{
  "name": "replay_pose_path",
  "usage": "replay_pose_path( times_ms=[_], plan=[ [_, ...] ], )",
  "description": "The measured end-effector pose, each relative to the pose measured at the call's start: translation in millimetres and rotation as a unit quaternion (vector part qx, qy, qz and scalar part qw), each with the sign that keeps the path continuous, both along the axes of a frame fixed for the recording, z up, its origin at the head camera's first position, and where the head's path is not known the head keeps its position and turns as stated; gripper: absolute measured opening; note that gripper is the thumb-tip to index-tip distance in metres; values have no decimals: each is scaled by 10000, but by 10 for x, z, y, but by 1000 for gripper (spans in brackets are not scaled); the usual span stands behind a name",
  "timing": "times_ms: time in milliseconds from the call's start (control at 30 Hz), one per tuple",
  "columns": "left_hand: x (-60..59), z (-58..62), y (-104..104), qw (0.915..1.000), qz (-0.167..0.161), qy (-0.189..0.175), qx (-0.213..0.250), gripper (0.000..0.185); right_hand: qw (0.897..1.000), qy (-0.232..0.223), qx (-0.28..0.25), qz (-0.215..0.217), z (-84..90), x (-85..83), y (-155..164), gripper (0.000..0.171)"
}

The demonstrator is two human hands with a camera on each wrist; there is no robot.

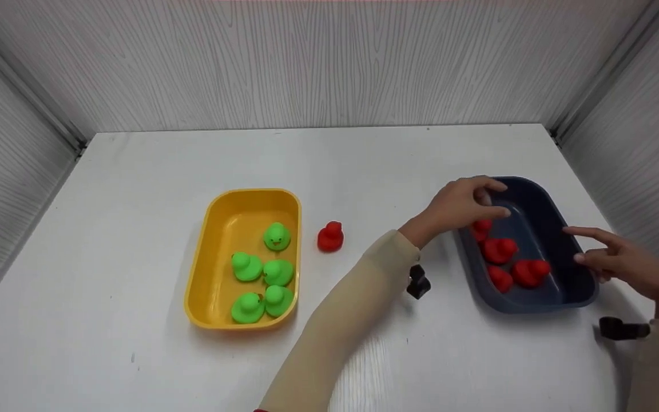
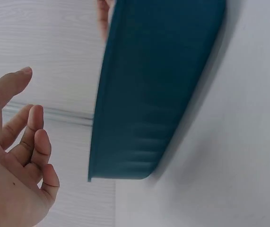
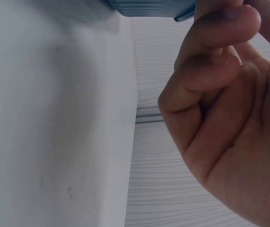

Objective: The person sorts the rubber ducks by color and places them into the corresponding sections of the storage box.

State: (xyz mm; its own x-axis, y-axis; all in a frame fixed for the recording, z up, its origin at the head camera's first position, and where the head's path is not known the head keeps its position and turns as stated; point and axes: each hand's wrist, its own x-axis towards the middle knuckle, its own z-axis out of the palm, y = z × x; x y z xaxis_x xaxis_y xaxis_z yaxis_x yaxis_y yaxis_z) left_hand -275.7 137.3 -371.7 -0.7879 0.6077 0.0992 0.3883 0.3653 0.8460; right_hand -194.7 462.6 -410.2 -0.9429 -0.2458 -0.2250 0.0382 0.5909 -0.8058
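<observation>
Dark blue tray (image 1: 558,229) sits between both hands, left hand (image 1: 461,206) open, fingers draped over its far-left rim, right hand (image 1: 621,260) open just beside its right wall; judged light, rigid, smooth plastic, best gripped at opposite rims.

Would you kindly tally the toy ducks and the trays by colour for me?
Green ducks, all in the yellow tray: 5
Red ducks, four in the dark blue tray and one on the table between the trays: 5
Yellow tray: 1
Dark blue tray: 1
Total: 12
</observation>
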Motion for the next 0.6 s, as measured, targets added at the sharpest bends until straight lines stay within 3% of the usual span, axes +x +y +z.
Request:
replay_pose_path(
  times_ms=[267, 600],
  plan=[
    [-25, 162, -211, 9957, -339, -369, 782, 44, 10000, -16, -12, 20, -23, 7, 3, 42],
    [-37, 473, -579, 9952, -579, -229, 753, 43, 9996, -117, 202, -150, -18, -9, 3, 42]
  ],
)
